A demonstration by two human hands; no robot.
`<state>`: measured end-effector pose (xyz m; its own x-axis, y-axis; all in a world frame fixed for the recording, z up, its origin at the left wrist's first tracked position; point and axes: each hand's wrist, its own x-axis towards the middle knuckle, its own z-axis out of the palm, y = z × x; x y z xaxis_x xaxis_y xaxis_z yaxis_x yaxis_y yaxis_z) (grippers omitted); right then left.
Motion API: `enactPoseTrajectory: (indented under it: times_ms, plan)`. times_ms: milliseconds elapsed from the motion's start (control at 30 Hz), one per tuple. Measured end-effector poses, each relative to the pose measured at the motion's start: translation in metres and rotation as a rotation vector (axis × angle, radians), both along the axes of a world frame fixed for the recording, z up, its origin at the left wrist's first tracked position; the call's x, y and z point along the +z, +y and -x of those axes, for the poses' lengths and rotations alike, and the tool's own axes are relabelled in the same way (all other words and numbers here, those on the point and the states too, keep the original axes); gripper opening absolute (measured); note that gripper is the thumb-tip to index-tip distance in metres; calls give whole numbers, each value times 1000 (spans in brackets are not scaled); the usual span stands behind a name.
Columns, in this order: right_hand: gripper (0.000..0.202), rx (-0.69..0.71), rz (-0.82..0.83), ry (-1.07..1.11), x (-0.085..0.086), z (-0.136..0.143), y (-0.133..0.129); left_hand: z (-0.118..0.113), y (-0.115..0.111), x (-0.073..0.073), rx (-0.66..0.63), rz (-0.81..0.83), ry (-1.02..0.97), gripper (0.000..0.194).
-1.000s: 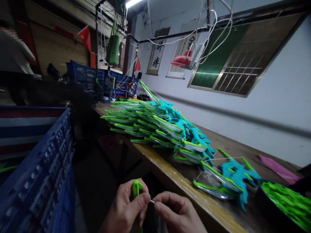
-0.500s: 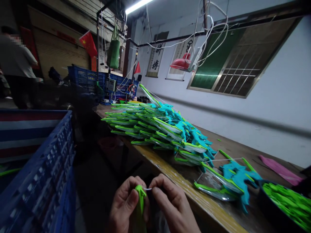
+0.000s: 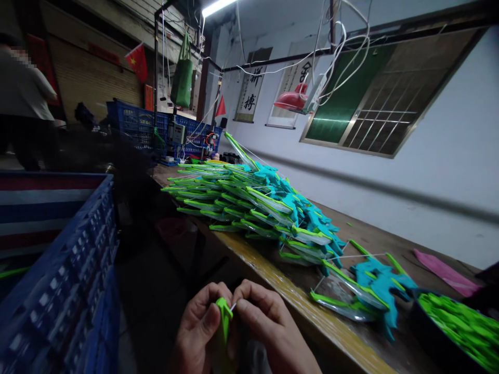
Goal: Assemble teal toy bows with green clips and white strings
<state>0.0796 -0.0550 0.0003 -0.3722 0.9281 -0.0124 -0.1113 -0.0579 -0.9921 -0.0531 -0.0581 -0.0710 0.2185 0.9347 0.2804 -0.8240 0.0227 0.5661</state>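
Low in the centre, my left hand grips a bright green plastic piece between thumb and fingers, its tip pointing up. My right hand pinches a short white cord beside that tip, with the fingertips of both hands nearly touching. The lower part of the green piece is dark and partly hidden by my hands. Beyond them, a large pile of green and turquoise pieces with clear film and white strings lies on the table.
Blue crates stand at the left. A dark tub of green parts is at the lower right, near a pink cloth. A red lamp hangs above. A person stands far left.
My right hand has moved slightly left, closer to the green piece, and less of the white cord shows between the hands. The view has shifted a little.
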Motion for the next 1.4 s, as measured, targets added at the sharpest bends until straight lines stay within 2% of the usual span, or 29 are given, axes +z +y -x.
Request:
enactPoseTrajectory:
  times_ms: [100,233,333,533,600,700,867,1033,1100,1200,1333,1400]
  plan:
    - [44,-47,-37,-50,0,1,0,0,-1,3,8,37,19,30]
    - [34,-143,-160,-148,0,-1,-1,-4,-5,9,43,110,11,30]
    - [25,-147,-272,-220,0,-2,-5,-8,-7,12,89,154,-37,29]
    - [20,-195,-343,-287,0,-2,-13,-7,-8,14,132,241,11,32]
    - [19,-190,-442,-352,0,-4,-14,-6,-8,15,137,237,27,33]
    - [15,-161,-682,-463,-3,-5,-13,-7,-8,18,165,239,45,34]
    - [12,-337,-1060,-631,-20,-4,-7,-16,-10,17,153,336,26,36]
    - [22,-408,-1233,-812,-40,-3,-2,-28,-19,16,153,462,37,48]
    - [23,-464,-1257,-821,-41,-2,-1,-30,-20,17,178,485,84,52]
    - [21,-502,-1259,-787,-22,-1,5,-33,-21,19,174,442,118,53]
    - [25,-709,-1189,-677,31,-1,21,-33,-19,21,102,422,170,49]
    - [26,-724,-1128,-637,49,-2,27,-31,-17,22,82,417,206,47]
